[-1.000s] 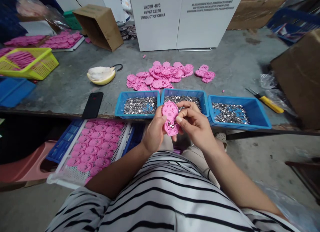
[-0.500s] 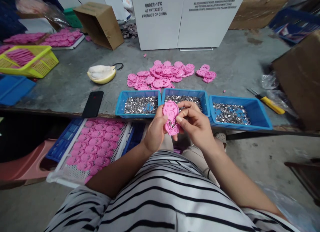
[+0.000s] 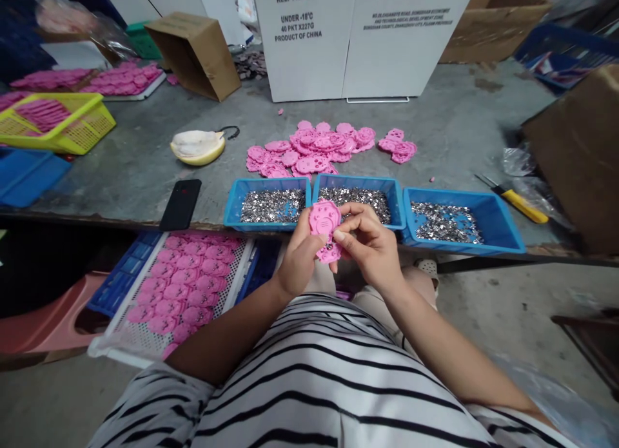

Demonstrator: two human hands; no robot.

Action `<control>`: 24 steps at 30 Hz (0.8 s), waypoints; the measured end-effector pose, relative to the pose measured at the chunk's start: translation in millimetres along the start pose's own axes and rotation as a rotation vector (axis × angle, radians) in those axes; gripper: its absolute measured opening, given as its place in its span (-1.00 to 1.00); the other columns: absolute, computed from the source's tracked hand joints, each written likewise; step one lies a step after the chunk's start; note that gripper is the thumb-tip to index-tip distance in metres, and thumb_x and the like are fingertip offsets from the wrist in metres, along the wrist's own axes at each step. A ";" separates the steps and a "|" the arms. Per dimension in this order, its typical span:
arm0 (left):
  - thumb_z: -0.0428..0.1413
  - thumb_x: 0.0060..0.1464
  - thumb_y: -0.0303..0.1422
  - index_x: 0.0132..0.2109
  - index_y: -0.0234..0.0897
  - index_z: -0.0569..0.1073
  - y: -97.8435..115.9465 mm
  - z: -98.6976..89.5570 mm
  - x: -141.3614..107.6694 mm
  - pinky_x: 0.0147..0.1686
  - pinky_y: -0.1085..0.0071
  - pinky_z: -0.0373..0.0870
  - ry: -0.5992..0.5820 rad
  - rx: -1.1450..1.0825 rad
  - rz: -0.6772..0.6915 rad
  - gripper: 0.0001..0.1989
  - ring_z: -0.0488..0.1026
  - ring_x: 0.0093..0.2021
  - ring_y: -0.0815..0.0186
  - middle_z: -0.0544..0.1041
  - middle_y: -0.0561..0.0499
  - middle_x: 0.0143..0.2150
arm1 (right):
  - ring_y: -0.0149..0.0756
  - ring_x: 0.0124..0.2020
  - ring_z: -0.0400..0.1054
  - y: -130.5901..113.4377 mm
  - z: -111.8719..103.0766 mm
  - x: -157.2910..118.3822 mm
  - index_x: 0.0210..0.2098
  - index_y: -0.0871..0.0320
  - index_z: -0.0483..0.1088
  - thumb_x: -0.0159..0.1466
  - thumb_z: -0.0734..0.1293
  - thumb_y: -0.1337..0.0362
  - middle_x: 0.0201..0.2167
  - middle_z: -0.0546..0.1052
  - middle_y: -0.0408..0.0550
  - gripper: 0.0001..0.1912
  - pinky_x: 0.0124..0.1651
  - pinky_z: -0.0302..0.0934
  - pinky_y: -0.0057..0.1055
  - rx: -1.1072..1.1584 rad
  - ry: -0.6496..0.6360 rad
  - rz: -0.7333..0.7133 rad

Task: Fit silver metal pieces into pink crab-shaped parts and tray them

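Note:
A flat pink plastic piece [image 3: 325, 217] with a scalloped edge is upright in my left hand [image 3: 298, 262], thumb across its front. Small shiny metal bits show on its lower part. My right hand [image 3: 371, 245] has thumb and finger pinched at the piece's right edge; whatever is between those fingertips is hidden. Just beyond my hands stand three blue trays of small silvery metal parts: the left tray [image 3: 231, 204], the middle tray [image 3: 397, 206] and the right tray [image 3: 503, 225]. Behind them lies a heap of similar pink pieces [image 3: 319, 142].
A phone [image 3: 180, 204], half a yellow-rinded fruit [image 3: 198, 147] and a yellow basket [image 3: 91, 126] are on the left. To the right lies a yellow-handled tool [image 3: 525, 204]. A white carton [image 3: 309, 64] stands at the back. Below the table edge, a white tray [image 3: 126, 329] holds rows of pink pieces.
Both hands and the pink piece have shifted slightly left and down in the view. The metal bits on the piece's lower part are now more covered by my fingers.

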State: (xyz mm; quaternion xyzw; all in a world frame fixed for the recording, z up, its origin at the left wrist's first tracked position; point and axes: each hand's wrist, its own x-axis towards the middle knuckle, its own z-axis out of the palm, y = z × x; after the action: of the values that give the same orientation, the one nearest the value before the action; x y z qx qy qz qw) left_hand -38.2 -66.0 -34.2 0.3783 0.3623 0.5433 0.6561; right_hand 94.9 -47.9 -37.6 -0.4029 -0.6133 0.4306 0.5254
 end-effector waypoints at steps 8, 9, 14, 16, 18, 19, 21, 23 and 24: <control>0.11 -0.08 -0.42 -0.04 -0.22 0.18 8.1 3.2 2.6 -0.68 0.50 0.31 -0.007 0.075 -0.042 -0.57 0.51 -0.52 0.30 0.52 0.05 -0.37 | -0.10 0.11 0.32 -2.9 -3.6 -0.4 -0.28 0.05 0.57 0.29 0.34 0.07 -0.03 0.50 0.03 -0.77 0.07 0.31 -0.03 0.013 0.107 0.017; 0.11 -0.07 -0.42 -0.04 -0.22 0.19 8.3 2.6 2.8 -0.69 0.51 0.30 -0.005 0.086 -0.031 -0.59 0.50 -0.53 0.32 0.53 0.05 -0.36 | -0.11 0.10 0.34 -0.9 -4.3 0.1 -0.30 0.06 0.56 0.28 0.34 0.08 -0.05 0.51 0.03 -0.78 0.07 0.31 -0.05 0.016 0.121 0.011; 0.10 -0.06 -0.43 -0.09 -0.25 0.20 6.5 -3.4 3.0 -0.69 0.56 0.25 0.018 0.138 -0.013 -0.65 0.48 -0.56 0.39 0.57 0.02 -0.34 | -0.17 -0.04 0.40 9.8 -6.5 -1.1 -0.36 0.05 0.56 0.28 0.36 0.16 -0.20 0.55 -0.03 -0.84 0.05 0.28 -0.11 0.042 0.109 0.006; 0.08 -0.08 -0.44 -0.10 -0.25 0.20 4.5 -8.8 0.8 -0.67 0.56 0.22 0.012 0.146 -0.019 -0.65 0.46 -0.57 0.40 0.59 -0.01 -0.34 | -0.17 -0.10 0.42 11.1 -5.1 -4.2 -0.39 0.07 0.56 0.25 0.38 0.20 -0.25 0.56 -0.02 -0.86 -0.01 0.28 -0.14 0.030 0.102 -0.001; 0.06 -0.12 -0.48 -0.11 -0.26 0.21 1.4 -18.8 -3.3 -0.66 0.56 0.19 0.015 0.163 -0.030 -0.64 0.45 -0.57 0.41 0.59 -0.02 -0.35 | -0.16 -0.16 0.43 13.2 -2.7 -7.3 -0.46 0.10 0.54 0.20 0.40 0.23 -0.31 0.57 0.00 -0.86 -0.05 0.27 -0.15 -0.008 0.129 -0.006; 0.05 -0.14 -0.50 -0.11 -0.26 0.22 -0.8 -25.6 -6.5 -0.65 0.56 0.18 0.031 0.175 -0.045 -0.63 0.44 -0.57 0.42 0.58 0.00 -0.37 | -0.15 -0.18 0.43 15.5 -1.3 -8.6 -0.50 0.12 0.52 0.18 0.41 0.25 -0.34 0.56 0.01 -0.85 -0.06 0.27 -0.13 -0.033 0.141 0.003; 0.04 -0.18 -0.55 -0.12 -0.26 0.25 -7.0 -41.7 -16.5 -0.66 0.58 0.16 0.094 0.194 -0.086 -0.62 0.42 -0.58 0.45 0.55 0.05 -0.41 | -0.11 -0.19 0.44 22.8 1.5 -11.5 -0.56 0.11 0.47 0.15 0.41 0.23 -0.38 0.55 0.02 -0.82 -0.06 0.26 -0.09 -0.063 0.135 0.064; 0.04 -0.20 -0.58 -0.13 -0.26 0.27 -16.3 -58.9 -31.6 -0.68 0.60 0.14 0.200 0.216 -0.143 -0.61 0.40 -0.61 0.47 0.53 0.08 -0.44 | -0.07 -0.21 0.44 32.9 4.0 -16.0 -0.58 0.09 0.45 0.12 0.42 0.18 -0.38 0.55 0.03 -0.80 -0.07 0.27 -0.06 -0.082 0.079 0.150; 0.05 -0.20 -0.58 -0.13 -0.27 0.29 -22.1 -67.5 -40.7 -0.69 0.59 0.13 0.274 0.220 -0.185 -0.61 0.39 -0.63 0.46 0.54 0.08 -0.45 | -0.06 -0.22 0.44 38.2 5.0 -18.7 -0.59 0.08 0.45 0.10 0.43 0.15 -0.37 0.55 0.04 -0.79 -0.08 0.27 -0.05 -0.097 0.038 0.188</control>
State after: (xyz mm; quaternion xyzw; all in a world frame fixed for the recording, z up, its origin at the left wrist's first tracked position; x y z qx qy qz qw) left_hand -94.4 -101.9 -81.7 0.3352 0.5386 0.4845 0.6023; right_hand 93.9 -54.6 -79.9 -0.4916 -0.5829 0.4402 0.4741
